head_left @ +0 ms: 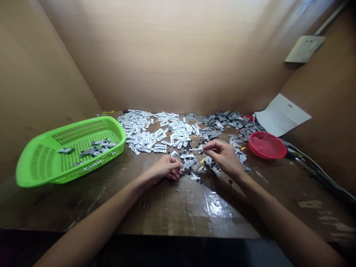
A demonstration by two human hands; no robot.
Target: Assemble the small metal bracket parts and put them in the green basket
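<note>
My left hand (166,167) is closed, thumb and fingers pinching the left end of a grey metal bracket (189,163) low over the table. To the right, my right hand (224,155) grips a thin silver metal strip (197,149) between thumb and forefinger, its free end pointing left above the bracket. Small black parts and loose metal pieces lie under and between both hands; their exact shapes are too small to tell. A wide heap of flat silver plates (150,139) spreads just beyond my left hand. Darker grey brackets (226,120) are piled behind my right hand.
A green plastic basket (41,163) with several assembled metal pieces stands at the left. On the right are a red bowl (267,145), a white sheet (282,116) and a dark cable (319,172). Wooden panels enclose the table (167,215); a socket (305,49) hangs upper right.
</note>
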